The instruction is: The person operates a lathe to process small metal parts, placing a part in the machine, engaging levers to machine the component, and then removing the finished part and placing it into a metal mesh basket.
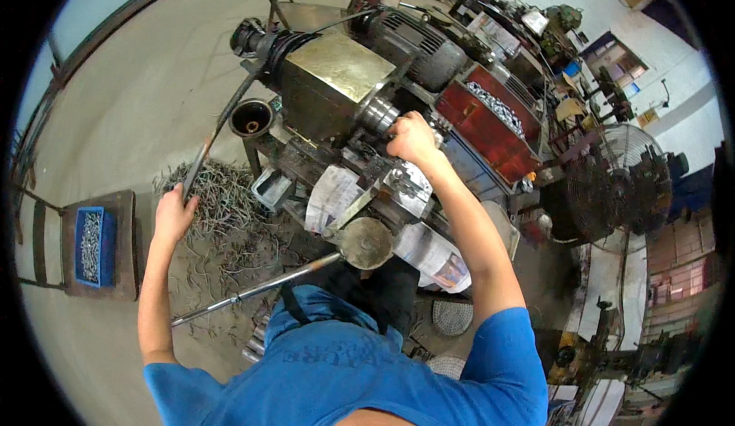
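Note:
My left hand is closed around the lower end of a long dark lever that slopes up to the left end of the lathe headstock. My right hand reaches to the front of the shiny round spindle chuck, its fingers curled there. Whatever those fingers hold, if anything, is hidden behind the hand. Below the chuck stands the tool post on its slide. Closer to me are a round metal disc and a long steel bar handle pointing left.
Tangled metal shavings cover the floor at left, beyond which a blue crate of small metal parts rests on a trolley. A red tray of parts and a motor stand behind the lathe. A large fan is at right.

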Demonstrator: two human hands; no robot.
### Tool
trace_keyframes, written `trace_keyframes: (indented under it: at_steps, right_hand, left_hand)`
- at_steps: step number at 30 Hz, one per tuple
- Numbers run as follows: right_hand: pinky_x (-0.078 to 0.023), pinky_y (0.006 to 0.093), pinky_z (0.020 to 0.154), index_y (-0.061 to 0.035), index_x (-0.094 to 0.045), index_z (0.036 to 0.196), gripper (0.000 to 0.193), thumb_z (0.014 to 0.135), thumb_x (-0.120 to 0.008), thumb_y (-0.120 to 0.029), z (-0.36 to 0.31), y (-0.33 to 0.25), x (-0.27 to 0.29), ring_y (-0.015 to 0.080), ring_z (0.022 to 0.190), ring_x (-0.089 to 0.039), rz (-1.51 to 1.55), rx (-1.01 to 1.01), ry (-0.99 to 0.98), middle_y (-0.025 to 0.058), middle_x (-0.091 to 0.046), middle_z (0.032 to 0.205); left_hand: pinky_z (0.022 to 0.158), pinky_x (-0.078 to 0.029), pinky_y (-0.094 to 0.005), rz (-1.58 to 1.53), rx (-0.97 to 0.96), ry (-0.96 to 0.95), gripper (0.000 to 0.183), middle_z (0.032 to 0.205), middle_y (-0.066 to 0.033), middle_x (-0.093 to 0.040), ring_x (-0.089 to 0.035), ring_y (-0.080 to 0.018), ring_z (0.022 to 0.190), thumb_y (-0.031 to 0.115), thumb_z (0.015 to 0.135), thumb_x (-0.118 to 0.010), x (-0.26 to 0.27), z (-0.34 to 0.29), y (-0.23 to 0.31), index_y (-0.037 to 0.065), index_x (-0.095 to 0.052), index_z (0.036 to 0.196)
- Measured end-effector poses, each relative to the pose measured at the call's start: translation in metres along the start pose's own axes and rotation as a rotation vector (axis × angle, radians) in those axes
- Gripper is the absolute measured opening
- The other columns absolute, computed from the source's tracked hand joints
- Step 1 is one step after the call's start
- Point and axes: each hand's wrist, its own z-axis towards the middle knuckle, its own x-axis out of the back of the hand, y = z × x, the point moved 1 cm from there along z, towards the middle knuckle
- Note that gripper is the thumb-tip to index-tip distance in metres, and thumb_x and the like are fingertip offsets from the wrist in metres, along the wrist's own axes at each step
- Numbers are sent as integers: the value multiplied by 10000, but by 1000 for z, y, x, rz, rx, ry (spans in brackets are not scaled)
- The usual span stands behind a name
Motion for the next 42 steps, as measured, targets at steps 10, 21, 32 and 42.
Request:
trace_keyframes:
  at_steps: [10, 21, 32, 42]
  right_hand:
    - [-474, 380, 762, -85, -690, 675, 216, 496, -618, -181, -4, -7, 8, 319, 848, -559, 222, -97, 73, 168, -611, 747]
    - [-432, 378, 894, -36, -658, 932, 407, 548, -608, -160, -75, -19, 64, 322, 1012, -521, 318, 59, 267, 123, -590, 1117]
    - [-458, 383, 864, -38, -667, 920, 367, 561, -608, -89, -350, 74, 51, 337, 998, -562, 270, -616, 196, 168, -616, 1064]
    - [-440, 422, 838, -37, -557, 1027, 436, 610, -610, -156, -618, 171, -60, 335, 926, -566, -268, -1342, -220, 159, -596, 960]
  left_hand:
    - [610, -489, -440, 643, -7, 105, 136, 725, -162, -620, -625, -324, 710, 111, 750, -561, 34, 100, -148, 53, -543, 872]
    - [712, -489, -400, 130, -360, 759, 292, 876, -172, -632, -616, -324, 792, 189, 788, -616, 10, 117, -72, 35, -594, 1036]
    - [763, -503, -366, 571, -396, -493, 350, 973, -128, -634, -600, -245, 974, 293, 707, -661, -220, 111, 53, 68, -609, 970]
    - [762, -493, -446, 282, -143, -337, 299, 939, -161, -641, -613, -332, 897, 272, 746, -593, -183, 100, 8, 128, -621, 1006]
